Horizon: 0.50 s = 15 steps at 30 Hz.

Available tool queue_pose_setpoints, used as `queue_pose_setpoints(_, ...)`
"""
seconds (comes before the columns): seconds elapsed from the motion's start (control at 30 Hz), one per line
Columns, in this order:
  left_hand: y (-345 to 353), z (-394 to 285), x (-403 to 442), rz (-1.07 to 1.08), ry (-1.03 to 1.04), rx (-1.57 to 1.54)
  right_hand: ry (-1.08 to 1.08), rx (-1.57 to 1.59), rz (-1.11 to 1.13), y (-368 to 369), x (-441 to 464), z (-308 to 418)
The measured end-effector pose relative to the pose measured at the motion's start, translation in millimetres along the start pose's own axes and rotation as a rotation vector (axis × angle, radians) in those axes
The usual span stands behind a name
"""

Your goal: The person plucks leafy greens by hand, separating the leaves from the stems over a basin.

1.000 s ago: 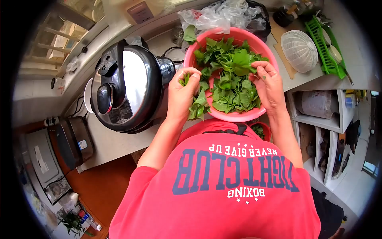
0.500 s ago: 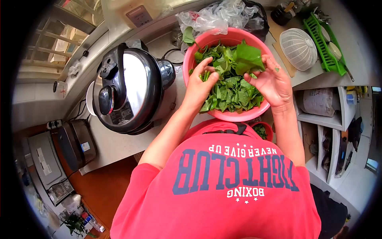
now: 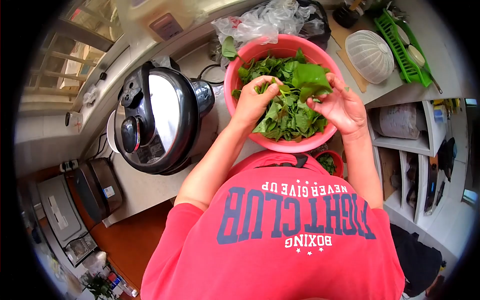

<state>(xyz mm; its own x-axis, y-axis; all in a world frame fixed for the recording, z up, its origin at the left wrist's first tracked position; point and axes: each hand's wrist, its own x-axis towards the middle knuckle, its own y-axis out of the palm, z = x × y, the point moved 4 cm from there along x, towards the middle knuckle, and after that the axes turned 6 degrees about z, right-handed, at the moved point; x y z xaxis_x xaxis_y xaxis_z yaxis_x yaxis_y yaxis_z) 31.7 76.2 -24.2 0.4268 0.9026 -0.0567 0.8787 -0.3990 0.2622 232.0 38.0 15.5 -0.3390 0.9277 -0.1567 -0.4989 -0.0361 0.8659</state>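
Observation:
Over a pink basin (image 3: 231, 95) heaped with green leaves (image 3: 292, 117), both my hands are at work. My left hand (image 3: 256, 100) is closed around a small bunch of leaf stems (image 3: 261, 88), thumb against the fingers. On the other side, my right hand (image 3: 342, 102) pinches the edge of a large green leaf (image 3: 310, 79) between thumb and fingers. The big leaf stands above the heap and is slightly blurred. One loose leaf (image 3: 229, 48) sticks out over the basin's left rim.
A black pressure cooker (image 3: 162, 117) stands left of the basin. Behind the basin lie crumpled plastic bags (image 3: 265, 22). To the right are a white mesh strainer (image 3: 370, 56) and a green dish rack (image 3: 400, 47). A small red bowl (image 3: 340, 164) with greens sits near my body.
My left fingers have closed more tightly around the stems. The large leaf has tilted and shifted slightly in my right fingers. The whole view has turned a little.

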Motion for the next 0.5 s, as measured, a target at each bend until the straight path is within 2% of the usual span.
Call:
queue_pose_setpoints(0.17, -10, 15, -8, -0.057, -0.024, -0.039, -0.135, -0.175, -0.165, -13, -5, 6)
queue_pose_setpoints(0.27, -12, 14, -18, -0.162, -0.108, 0.016, -0.28, -0.496, -0.433, -24, -13, 2)
queue_pose_setpoints(0.3, -13, 15, -20, -0.192, -0.12, -0.011, -0.282, -0.496, -0.434, -26, -14, -4)
queue_pose_setpoints(0.43, -6, 13, -26, -0.255, -0.147, -0.105, 0.027, -0.782, -0.361, -23, -8, -42)
queue_pose_setpoints(0.5, 0, 11, -29, -0.228, -0.131, -0.104, -0.073, -0.878, -0.323, -2, -4, -53)
